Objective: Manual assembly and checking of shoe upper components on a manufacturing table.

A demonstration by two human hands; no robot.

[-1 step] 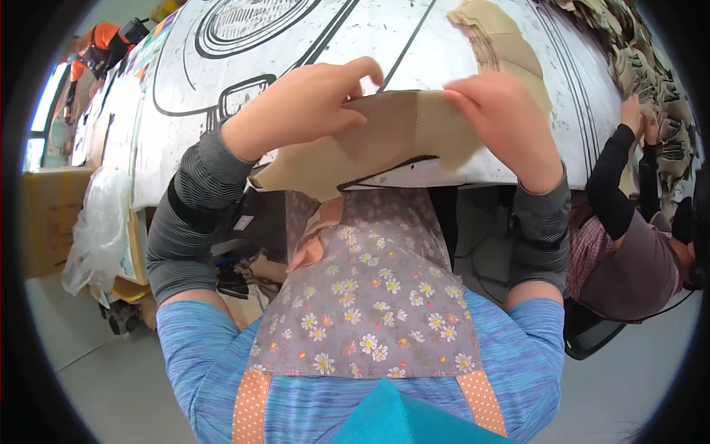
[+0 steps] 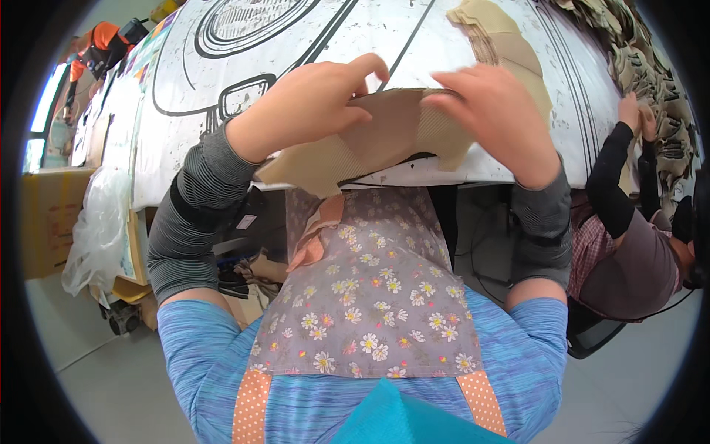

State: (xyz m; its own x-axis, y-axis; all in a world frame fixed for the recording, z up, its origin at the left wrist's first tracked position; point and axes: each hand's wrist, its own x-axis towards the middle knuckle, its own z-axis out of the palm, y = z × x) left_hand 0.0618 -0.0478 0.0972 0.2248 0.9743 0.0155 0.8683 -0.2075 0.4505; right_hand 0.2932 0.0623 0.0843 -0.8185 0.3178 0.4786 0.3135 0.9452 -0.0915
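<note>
Across the near edge of the table lies a beige shoe upper piece point(image 2: 392, 122), partly mesh, with a smoother tan panel in its middle and a dark curved edge below. Its far edge is tilted up. My left hand point(image 2: 310, 96) is curled around that far edge, thumb in front and index finger raised behind; its other fingers are hidden. At the right end, my right hand point(image 2: 495, 111) straddles the same edge, thumb over the mesh, slightly blurred. Beyond it rests a stack of similar beige pieces point(image 2: 510, 48).
The table point(image 2: 296, 44) has a white cover with black line drawings. At the right, a person's hands point(image 2: 640, 118) work by a heap of beige uppers point(image 2: 669, 111). A cardboard box point(image 2: 55, 222) and clear plastic bag point(image 2: 103, 229) stand at left.
My right hand's fingers have shifted a little left and spread wider along the far edge of the shoe upper piece. My left hand has barely moved.
</note>
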